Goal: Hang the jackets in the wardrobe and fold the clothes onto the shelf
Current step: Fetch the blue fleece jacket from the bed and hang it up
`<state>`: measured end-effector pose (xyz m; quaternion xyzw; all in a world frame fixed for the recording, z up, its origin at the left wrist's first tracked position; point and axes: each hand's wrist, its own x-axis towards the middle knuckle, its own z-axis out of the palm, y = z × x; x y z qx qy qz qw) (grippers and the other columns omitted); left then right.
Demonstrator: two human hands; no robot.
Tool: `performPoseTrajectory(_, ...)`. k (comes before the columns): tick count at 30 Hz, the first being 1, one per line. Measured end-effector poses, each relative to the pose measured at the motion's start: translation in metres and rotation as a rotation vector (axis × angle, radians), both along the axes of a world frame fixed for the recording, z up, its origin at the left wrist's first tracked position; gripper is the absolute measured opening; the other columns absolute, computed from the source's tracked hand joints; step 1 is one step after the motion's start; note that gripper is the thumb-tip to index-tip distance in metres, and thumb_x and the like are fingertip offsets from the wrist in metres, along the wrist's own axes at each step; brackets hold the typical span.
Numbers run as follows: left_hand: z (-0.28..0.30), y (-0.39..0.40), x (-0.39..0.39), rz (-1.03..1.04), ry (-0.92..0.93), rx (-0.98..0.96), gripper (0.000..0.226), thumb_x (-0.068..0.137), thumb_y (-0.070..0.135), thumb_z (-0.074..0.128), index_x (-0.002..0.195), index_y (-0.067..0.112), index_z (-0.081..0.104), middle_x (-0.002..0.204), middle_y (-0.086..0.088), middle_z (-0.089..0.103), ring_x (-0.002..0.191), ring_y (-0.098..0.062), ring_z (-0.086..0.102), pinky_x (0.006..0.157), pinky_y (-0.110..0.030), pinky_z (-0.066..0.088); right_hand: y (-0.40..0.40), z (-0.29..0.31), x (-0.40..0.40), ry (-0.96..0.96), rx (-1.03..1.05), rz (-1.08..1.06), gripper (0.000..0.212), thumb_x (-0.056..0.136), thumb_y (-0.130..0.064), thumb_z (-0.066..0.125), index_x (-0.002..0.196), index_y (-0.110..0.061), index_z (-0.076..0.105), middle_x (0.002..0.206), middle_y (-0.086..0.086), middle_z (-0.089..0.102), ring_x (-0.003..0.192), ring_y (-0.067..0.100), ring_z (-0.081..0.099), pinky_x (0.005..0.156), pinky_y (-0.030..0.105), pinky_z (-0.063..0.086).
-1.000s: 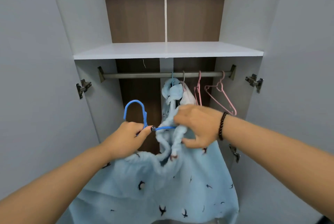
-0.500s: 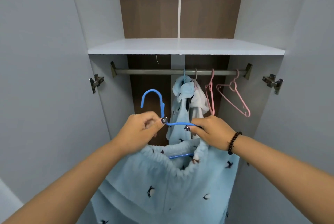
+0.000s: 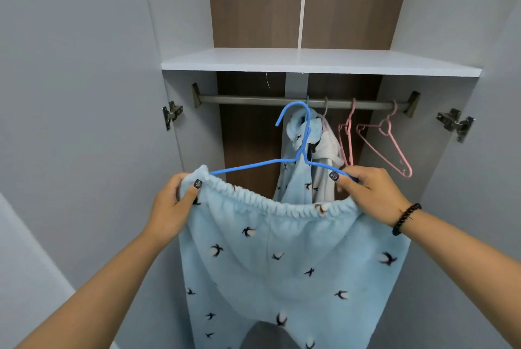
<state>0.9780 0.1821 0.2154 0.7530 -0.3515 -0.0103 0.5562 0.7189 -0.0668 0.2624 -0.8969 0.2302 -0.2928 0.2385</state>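
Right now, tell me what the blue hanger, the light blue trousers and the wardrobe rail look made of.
Blue hanger: thin wire, apparently plastic-coated, smooth and glossy. Light blue trousers with bird print: fluffy fleece, nap visible at the gathered waistband. Wardrobe rail: probably metal, dull grey sheen.

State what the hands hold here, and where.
Left hand grips the blue trousers at the waistband's left end; right hand pinches the blue hanger at its right arm.

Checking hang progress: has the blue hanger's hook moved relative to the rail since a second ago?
Yes. The blue hanger has risen and shifted right; its hook now sits just below the rail.
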Motion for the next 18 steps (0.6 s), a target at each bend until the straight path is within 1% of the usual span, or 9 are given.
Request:
performPoseTrajectory(3,0.008,0.003,0.004,-0.05,0.03,-0.045,0.017,0.093,0.022,0.059,0.082,0.031,0.068,0.073,0.016,0.067,0.066,0.001,0.059,0.067,-0.02,0.047,-0.003,0.007,-0.009,0.024,-0.005,0.018,0.022,0.092,-0.022,0.057,0.075,-0.015,0.069,0.07,0.015,0.064,0.069,0.034,0.057,0.067,0.044,0.049)
performPoseTrajectory(6,0.02,0.007,-0.001,-0.187,0.08,-0.031,0.031,0.093,0.02,0.058,0.075,0.041,0.073,0.074,0.013,0.072,0.068,0.003,0.064,0.064,-0.01,0.048,-0.008,0.013,-0.023,0.196,-0.14,0.045,0.02,0.096,-0.027,0.048,0.09,-0.015,0.062,0.066,0.008,0.06,0.062,0.026,0.055,0.063,0.042,0.048)
performPoseTrajectory(8,0.026,0.005,-0.008,-0.251,0.119,-0.028,0.032,0.093,0.018,0.057,0.075,0.038,0.076,0.077,0.009,0.074,0.07,0.001,0.066,0.062,-0.008,0.048,-0.009,0.016,-0.028,0.346,-0.245,0.035,0.016,0.099,-0.025,0.043,0.094,-0.016,0.056,0.064,0.002,0.056,0.059,0.021,0.053,0.059,0.038,0.047)
performPoseTrajectory(11,0.032,0.001,-0.014,-0.31,0.178,-0.028,0.023,0.093,0.02,0.056,0.087,0.026,0.076,0.085,0.002,0.076,0.077,-0.006,0.07,0.065,-0.011,0.051,-0.007,0.019,-0.029,0.504,-0.274,0.034,0.012,0.1,-0.02,0.04,0.09,-0.019,0.046,0.074,0.002,0.057,0.068,0.025,0.056,0.065,0.041,0.05)
performPoseTrajectory(12,0.035,-0.001,-0.015,-0.322,0.198,-0.029,0.021,0.093,0.021,0.055,0.089,0.023,0.076,0.087,0.0,0.076,0.078,-0.007,0.071,0.065,-0.012,0.051,-0.007,0.02,-0.029,0.532,-0.259,0.041,0.012,0.1,-0.02,0.039,0.09,-0.018,0.045,0.078,0.004,0.058,0.07,0.026,0.057,0.067,0.042,0.05)
performPoseTrajectory(13,0.036,-0.002,-0.014,-0.334,0.218,-0.026,0.021,0.093,0.022,0.055,0.089,0.02,0.076,0.087,-0.003,0.076,0.079,-0.01,0.071,0.065,-0.013,0.052,-0.006,0.021,-0.03,0.547,-0.241,0.049,0.013,0.101,-0.021,0.037,0.091,-0.017,0.045,0.08,0.003,0.059,0.071,0.024,0.057,0.067,0.04,0.05)
performPoseTrajectory(15,0.037,-0.006,-0.012,-0.355,0.255,-0.009,0.024,0.092,0.025,0.057,0.085,0.015,0.077,0.088,-0.011,0.075,0.079,-0.016,0.071,0.067,-0.017,0.054,-0.003,0.023,-0.032,0.54,-0.228,0.074,0.018,0.102,-0.026,0.033,0.09,-0.017,0.042,0.074,-0.005,0.054,0.065,0.016,0.053,0.06,0.029,0.045)
performPoseTrajectory(16,0.038,-0.009,-0.013,-0.361,0.259,0.007,0.024,0.091,0.025,0.057,0.085,0.013,0.077,0.088,-0.015,0.074,0.079,-0.018,0.07,0.068,-0.018,0.055,-0.001,0.024,-0.032,0.53,-0.239,0.088,0.021,0.102,-0.03,0.031,0.088,-0.018,0.041,0.07,-0.006,0.05,0.061,0.014,0.05,0.057,0.026,0.041)
performPoseTrajectory(18,0.037,-0.016,-0.014,-0.372,0.223,0.057,0.023,0.092,0.021,0.058,0.087,0.007,0.076,0.088,-0.017,0.073,0.078,-0.018,0.068,0.071,-0.022,0.053,0.006,0.028,-0.03,0.536,-0.285,0.121,0.025,0.101,-0.034,0.029,0.083,-0.02,0.039,0.064,-0.002,0.047,0.058,0.019,0.047,0.056,0.031,0.042)
